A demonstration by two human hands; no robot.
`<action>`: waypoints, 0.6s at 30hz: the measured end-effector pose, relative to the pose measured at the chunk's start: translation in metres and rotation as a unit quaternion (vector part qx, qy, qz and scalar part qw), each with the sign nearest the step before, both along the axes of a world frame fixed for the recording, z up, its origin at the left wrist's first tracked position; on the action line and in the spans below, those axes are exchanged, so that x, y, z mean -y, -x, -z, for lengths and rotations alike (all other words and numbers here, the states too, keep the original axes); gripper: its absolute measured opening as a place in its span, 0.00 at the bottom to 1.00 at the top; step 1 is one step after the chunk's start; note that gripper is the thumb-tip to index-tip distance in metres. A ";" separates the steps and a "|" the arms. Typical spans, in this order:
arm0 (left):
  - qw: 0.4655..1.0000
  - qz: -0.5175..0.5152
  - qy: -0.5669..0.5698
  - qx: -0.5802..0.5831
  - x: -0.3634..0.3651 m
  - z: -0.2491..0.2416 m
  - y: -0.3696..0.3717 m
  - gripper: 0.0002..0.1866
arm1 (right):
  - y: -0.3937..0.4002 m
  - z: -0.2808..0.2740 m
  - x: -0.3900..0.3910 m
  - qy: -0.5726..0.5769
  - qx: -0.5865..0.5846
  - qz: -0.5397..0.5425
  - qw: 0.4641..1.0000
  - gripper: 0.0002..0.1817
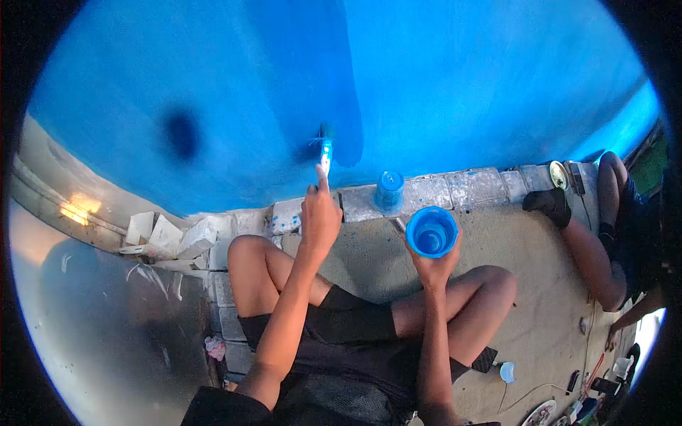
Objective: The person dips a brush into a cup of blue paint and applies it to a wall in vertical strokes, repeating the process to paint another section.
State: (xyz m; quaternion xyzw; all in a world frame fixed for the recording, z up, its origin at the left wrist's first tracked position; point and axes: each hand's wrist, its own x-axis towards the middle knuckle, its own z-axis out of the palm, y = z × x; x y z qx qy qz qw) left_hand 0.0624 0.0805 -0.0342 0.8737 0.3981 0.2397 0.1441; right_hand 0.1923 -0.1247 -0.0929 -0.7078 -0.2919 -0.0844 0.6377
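My left hand (321, 219) is closed on the handle of a paintbrush (326, 157), the index finger stretched along it. The bristles touch the blue wall (440, 85), at the lower part of a darker blue, wet-looking band (312, 64). My right hand (437, 266) is wrapped around an open blue cup (432, 233) with blue paint inside, held above the mat and apart from the wall. Beyond that cup, a blue paint-covered container (389, 192) stands on the paving blocks at the wall's foot.
Another person (614, 241) sits at the right, one foot near the wall. White box pieces (160, 234) lie left beside a dark glossy panel (128, 326). My bent legs rest on a beige mat (526, 319). Cables and small items lie lower right.
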 end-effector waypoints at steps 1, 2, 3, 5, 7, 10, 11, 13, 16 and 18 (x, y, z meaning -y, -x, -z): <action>1.000 -0.003 0.001 -0.012 0.000 0.007 0.001 0.39 | 0.002 -0.004 0.000 -0.005 -0.004 -0.003 1.000 0.34; 1.000 -0.006 -0.001 -0.021 -0.002 0.013 0.000 0.39 | 0.004 -0.011 -0.002 -0.013 -0.005 -0.006 1.000 0.34; 1.000 0.000 0.008 -0.025 -0.004 0.018 0.003 0.39 | 0.007 -0.015 -0.002 -0.020 -0.007 -0.009 1.000 0.34; 0.999 0.012 0.022 -0.033 -0.005 0.014 0.011 0.38 | 0.006 -0.011 0.000 -0.025 -0.006 -0.005 1.000 0.34; 0.999 0.014 0.019 0.022 0.006 -0.005 0.026 0.34 | 0.003 -0.011 -0.001 -0.037 -0.007 -0.004 0.999 0.34; 0.989 0.024 -0.050 0.139 0.018 -0.069 0.033 0.30 | 0.004 -0.013 0.000 -0.041 -0.023 0.004 0.999 0.34; 0.980 0.025 -0.079 0.183 0.020 -0.091 0.033 0.29 | 0.005 -0.015 -0.001 -0.033 -0.025 0.009 0.999 0.34; 0.965 0.030 -0.132 0.225 0.016 -0.135 0.026 0.27 | 0.007 -0.014 0.000 -0.015 -0.020 0.007 1.000 0.34; 0.960 0.020 -0.180 0.216 0.000 -0.160 0.009 0.25 | 0.004 -0.011 -0.001 -0.008 -0.003 -0.005 1.000 0.34; 0.978 0.003 -0.140 0.153 -0.008 -0.146 0.003 0.25 | 0.003 -0.007 -0.003 -0.021 -0.002 -0.009 1.000 0.34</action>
